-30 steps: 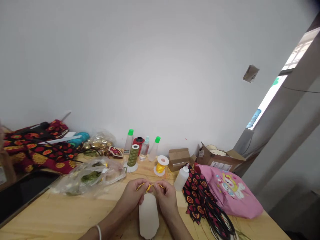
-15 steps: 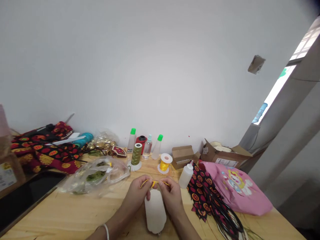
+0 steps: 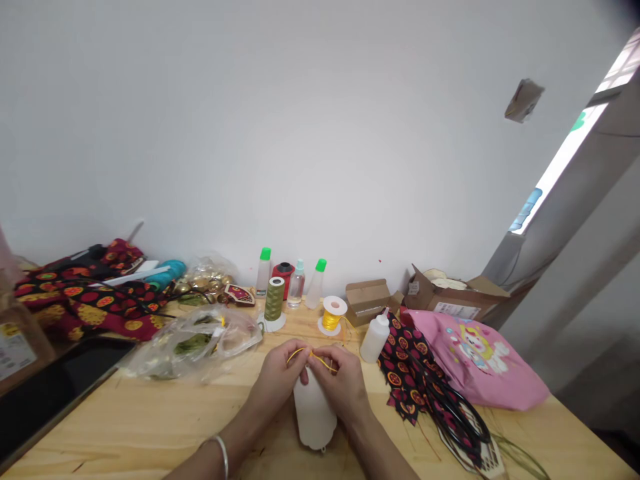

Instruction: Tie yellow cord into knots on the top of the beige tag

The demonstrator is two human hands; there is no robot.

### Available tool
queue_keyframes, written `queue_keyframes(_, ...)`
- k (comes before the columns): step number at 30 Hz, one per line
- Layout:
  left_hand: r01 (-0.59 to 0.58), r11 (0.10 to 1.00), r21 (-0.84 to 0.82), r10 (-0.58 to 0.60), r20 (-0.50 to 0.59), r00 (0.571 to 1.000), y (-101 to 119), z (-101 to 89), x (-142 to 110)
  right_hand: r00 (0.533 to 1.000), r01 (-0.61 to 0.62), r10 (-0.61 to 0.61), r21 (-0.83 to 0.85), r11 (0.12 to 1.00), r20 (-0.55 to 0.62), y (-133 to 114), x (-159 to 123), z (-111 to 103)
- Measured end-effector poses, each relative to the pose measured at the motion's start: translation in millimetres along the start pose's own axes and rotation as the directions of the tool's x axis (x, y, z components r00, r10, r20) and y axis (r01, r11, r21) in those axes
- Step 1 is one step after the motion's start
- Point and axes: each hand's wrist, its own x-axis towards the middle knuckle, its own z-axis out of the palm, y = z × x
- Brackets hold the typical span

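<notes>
At the front middle of the table, my left hand (image 3: 284,369) and my right hand (image 3: 344,377) meet fingertip to fingertip. Both pinch a thin yellow cord (image 3: 326,365) at the top end of a pale, flat tag-like piece with a scalloped lower edge (image 3: 315,415). A small loop sticks out of the piece's bottom edge. Loose cord curves out over the fingers of each hand. The knot or crossing between my thumbs is mostly hidden. Beyond my hands stands a white spool of yellow cord (image 3: 331,322).
A squeeze bottle (image 3: 375,339), black patterned cloth (image 3: 400,373) and a pink bag (image 3: 485,363) lie to the right. Leftward are a clear plastic bag (image 3: 195,343) and a black tray (image 3: 60,380). A green thread cone (image 3: 274,301), bottles and a small cardboard box (image 3: 369,303) line the wall.
My hands have drawn closer together, with thumbs nearly touching over the cord. The yellow strands between them are now shorter and more covered. The view has shifted slightly.
</notes>
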Motion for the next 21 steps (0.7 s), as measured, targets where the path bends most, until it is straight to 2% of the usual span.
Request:
queue_keyframes(4,0.016,1.000,-0.021,-0.016,-0.007,1.000,-0.1,0.6,0.7,1.000,-0.011,0.011,0.057,0.998,-0.004,-1.0,1.4,0.1)
queue_keyframes(9,0.127,0.989,-0.075,-0.126,0.015,0.992,-5.9,1.5,2.9,0.978,-0.203,0.207,0.235,0.951,0.006,0.7,2.6,3.0)
queue_keyframes(12,0.074,0.993,-0.097,-0.074,0.010,0.997,-3.9,0.7,2.3,0.960,-0.273,0.279,0.290,0.917,0.022,-1.5,3.8,1.5)
queue_keyframes(14,0.042,0.994,-0.096,-0.041,0.013,0.999,-0.1,-0.3,1.0,0.963,-0.263,0.269,0.297,0.918,0.020,-3.2,4.4,0.1)
queue_keyframes(18,0.120,0.990,-0.076,-0.114,0.073,0.991,4.7,-1.4,-0.8,0.987,-0.158,0.163,0.268,0.950,0.002,-2.0,4.0,0.0)
queue_keyframes(21,0.135,0.984,-0.116,-0.122,0.116,0.986,1.7,-1.0,0.0,0.992,-0.130,0.128,0.228,0.965,0.020,1.7,2.8,1.8)
